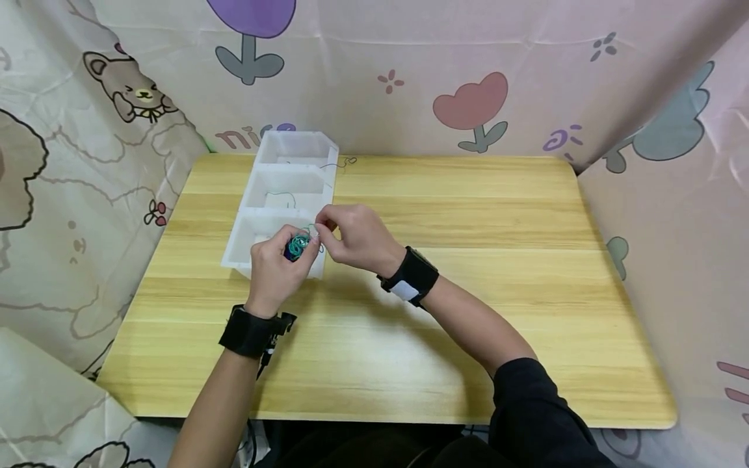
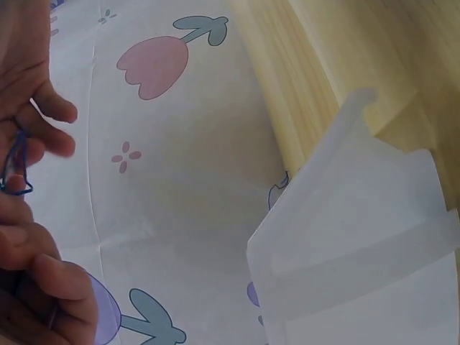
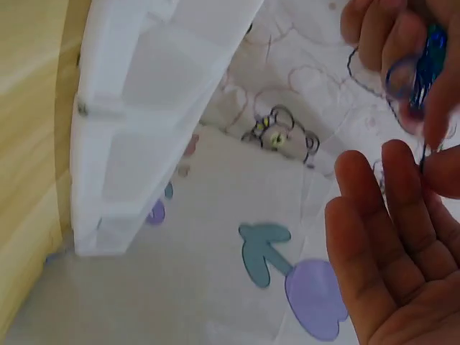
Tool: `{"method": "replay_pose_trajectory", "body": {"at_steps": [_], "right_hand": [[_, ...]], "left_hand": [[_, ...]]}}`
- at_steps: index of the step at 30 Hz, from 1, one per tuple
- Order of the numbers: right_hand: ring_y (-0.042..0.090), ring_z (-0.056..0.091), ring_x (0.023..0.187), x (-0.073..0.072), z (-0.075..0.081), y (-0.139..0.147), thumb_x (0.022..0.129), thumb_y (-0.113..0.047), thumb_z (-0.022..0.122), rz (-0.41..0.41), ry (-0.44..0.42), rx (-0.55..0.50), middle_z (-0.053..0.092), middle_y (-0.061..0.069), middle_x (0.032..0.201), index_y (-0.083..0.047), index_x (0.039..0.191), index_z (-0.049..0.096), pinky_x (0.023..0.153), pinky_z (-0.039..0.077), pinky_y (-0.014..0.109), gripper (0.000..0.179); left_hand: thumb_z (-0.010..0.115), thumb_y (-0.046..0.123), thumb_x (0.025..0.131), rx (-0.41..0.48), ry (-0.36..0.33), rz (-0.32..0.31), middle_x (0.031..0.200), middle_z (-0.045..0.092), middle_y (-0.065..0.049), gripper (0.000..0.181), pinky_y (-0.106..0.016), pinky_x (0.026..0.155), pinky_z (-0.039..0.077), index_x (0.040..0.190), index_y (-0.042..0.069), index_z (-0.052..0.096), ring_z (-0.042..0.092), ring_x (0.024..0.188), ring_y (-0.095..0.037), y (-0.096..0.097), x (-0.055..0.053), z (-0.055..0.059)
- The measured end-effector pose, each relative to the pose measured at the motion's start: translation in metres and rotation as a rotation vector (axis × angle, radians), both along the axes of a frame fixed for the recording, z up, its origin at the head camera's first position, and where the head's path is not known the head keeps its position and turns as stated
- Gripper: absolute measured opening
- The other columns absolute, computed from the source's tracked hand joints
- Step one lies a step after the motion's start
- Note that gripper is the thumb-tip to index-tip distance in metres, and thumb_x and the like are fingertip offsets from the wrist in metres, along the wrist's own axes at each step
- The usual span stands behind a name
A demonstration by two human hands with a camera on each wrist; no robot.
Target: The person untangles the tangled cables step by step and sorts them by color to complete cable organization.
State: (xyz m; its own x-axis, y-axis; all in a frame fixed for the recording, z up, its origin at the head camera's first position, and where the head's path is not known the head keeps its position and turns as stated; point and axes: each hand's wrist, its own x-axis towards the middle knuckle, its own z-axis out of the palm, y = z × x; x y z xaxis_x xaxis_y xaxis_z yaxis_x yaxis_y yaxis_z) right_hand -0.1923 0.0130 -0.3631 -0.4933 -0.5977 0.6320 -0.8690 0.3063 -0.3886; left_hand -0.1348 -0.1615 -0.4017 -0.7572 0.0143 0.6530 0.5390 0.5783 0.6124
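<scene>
In the head view my left hand [image 1: 274, 268] grips a small coiled bundle of thin green and blue wire or thread [image 1: 296, 246] over the near end of a white box. My right hand [image 1: 358, 239] is close beside it, thumb and index finger pinching a strand drawn from the bundle. In the right wrist view the bundle [image 3: 431, 61] shows blue-green in the left fingers. Below it a short dark strand [image 3: 422, 158] runs to the right fingertips, the other right fingers held loose. A blue loop [image 2: 21, 165] shows between the hands in the left wrist view.
The white box [image 1: 234, 250] with three compartments stands on the wooden table [image 1: 468, 292], left of centre. A thin strand [image 1: 282, 194] lies in its middle compartment. Another strand [image 1: 350, 160] hangs over the far right rim. Patterned cloth [image 1: 380, 39] encloses the table's back and sides.
</scene>
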Motion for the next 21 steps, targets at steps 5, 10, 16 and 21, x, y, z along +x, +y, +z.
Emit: {"method": "replay_pose_trajectory", "body": {"at_steps": [5,10,16,21], "right_hand": [[0.001,0.053,0.066,-0.012,0.004,0.017,0.087,-0.008,0.057,-0.078,0.016,-0.075,0.064,0.002,0.072,-0.003,0.082,0.064,0.058,0.050,0.025,0.010],[0.004,0.057,0.070,-0.013,0.005,0.020,0.088,-0.006,0.055,-0.090,-0.027,-0.147,0.067,0.006,0.079,0.000,0.093,0.066,0.058,0.052,0.024,0.013],[0.012,0.052,0.106,0.004,0.007,0.009,0.093,-0.016,0.049,0.076,-0.042,-0.116,0.059,0.016,0.117,0.005,0.125,0.051,0.087,0.047,0.028,0.038],[0.008,0.048,0.099,0.012,0.007,0.003,0.091,-0.027,0.057,0.167,-0.119,0.009,0.057,0.004,0.108,-0.001,0.125,0.053,0.084,0.043,0.025,0.043]], "left_hand": [[0.063,0.023,0.087,0.020,-0.023,-0.034,0.046,0.047,0.010,0.027,-0.024,0.031,0.030,0.062,0.015,0.053,0.040,0.036,-0.004,0.000,0.002,-0.002],[0.059,0.023,0.090,0.024,-0.021,-0.070,0.044,0.033,0.009,0.034,-0.025,0.033,0.023,0.060,0.015,0.045,0.031,0.034,-0.006,0.003,0.002,0.000],[0.054,0.024,0.093,0.000,0.000,-0.081,0.047,0.028,0.008,0.033,-0.027,0.035,0.021,0.064,0.014,0.043,0.026,0.036,-0.007,0.008,-0.002,0.004],[0.051,0.026,0.096,-0.031,0.002,-0.105,0.051,0.028,0.006,0.031,-0.028,0.037,0.022,0.068,0.013,0.043,0.025,0.039,-0.008,0.010,-0.002,0.007]]}}
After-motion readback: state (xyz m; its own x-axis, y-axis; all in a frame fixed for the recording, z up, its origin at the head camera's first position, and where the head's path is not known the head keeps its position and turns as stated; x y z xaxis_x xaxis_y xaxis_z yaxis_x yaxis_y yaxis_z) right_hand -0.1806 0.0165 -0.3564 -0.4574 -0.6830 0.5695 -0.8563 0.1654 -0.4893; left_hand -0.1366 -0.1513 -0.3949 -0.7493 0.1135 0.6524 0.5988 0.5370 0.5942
